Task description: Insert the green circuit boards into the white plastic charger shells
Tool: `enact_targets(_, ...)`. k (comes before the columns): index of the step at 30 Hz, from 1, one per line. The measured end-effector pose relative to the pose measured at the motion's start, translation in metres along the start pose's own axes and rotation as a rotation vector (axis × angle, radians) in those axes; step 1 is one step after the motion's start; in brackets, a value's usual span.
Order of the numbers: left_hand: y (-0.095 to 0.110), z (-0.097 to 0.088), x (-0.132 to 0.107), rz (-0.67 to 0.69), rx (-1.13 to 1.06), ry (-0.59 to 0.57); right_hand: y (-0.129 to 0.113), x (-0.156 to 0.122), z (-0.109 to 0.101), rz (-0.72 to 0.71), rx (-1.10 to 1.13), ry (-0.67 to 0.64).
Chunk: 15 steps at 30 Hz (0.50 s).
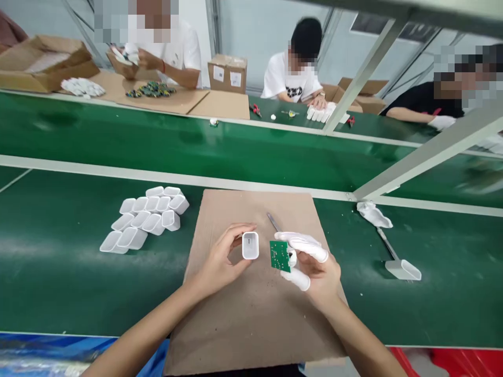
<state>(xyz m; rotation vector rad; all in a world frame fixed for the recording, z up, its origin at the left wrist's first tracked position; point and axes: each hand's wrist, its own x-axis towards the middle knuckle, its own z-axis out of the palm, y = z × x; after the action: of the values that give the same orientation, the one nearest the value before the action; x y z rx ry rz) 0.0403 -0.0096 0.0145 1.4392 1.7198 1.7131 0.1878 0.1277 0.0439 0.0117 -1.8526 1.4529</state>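
My left hand (226,256) grips a small white plastic housing (250,246), its open end facing me. In my right hand (314,267), with white covers on the fingers, is a green circuit board (279,256) held by its edges, with a white part behind it. A short gap separates the board from the housing. Beneath both hands lies a brown cardboard sheet (251,324). A thin metal tool (272,221) rests on it, partly hidden behind my right fingers.
Several white housings (135,238) stand grouped at left. At right lie another housing (403,269), a metal-shafted tool (387,243) and a white glove (373,214). A slanted metal post (428,152) rises at right. Beyond the green conveyor belt (165,139), several people work.
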Motion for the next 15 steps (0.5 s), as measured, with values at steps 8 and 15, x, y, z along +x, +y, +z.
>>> enact_targets(8,0.0009,0.0042,-0.0039,0.273,0.046,-0.157,-0.0060,-0.0031,0.0065,-0.229,-0.235,-0.189)
enact_targets(15,0.0000,0.0055,-0.0067,0.235,0.021,-0.165,-0.0024,-0.0071,0.0085,-0.255,-0.305,-0.195)
